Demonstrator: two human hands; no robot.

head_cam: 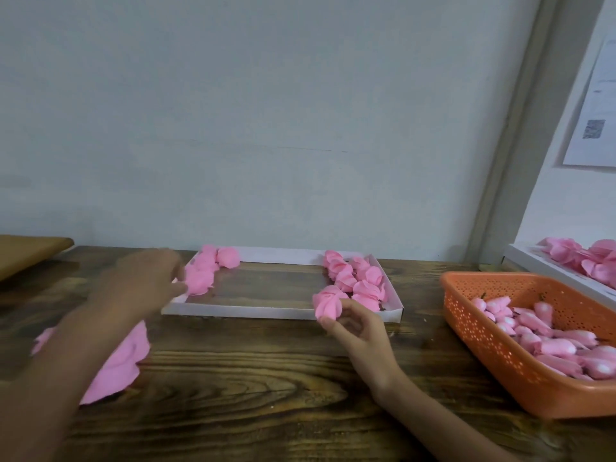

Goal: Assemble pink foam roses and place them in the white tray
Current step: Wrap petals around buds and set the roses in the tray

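A white tray (276,310) lies on the wooden table near the wall. Several finished pink foam roses (358,278) fill its right end, and loose pink petals (203,273) lie piled at its left end. My right hand (353,328) pinches an assembled pink rose (328,303) just above the tray's front right edge. My left hand (150,278), blurred, reaches to the petal pile at the tray's left end; whether its fingertips hold a petal is unclear. A heap of pink petals (123,361) lies on the table under my left forearm.
An orange perforated basket (480,331) with several pink rose buds stands at the right. Behind it sits another white tray (533,265) with pink petals. A brown board (26,251) lies at the far left. The wall stands close behind the tray.
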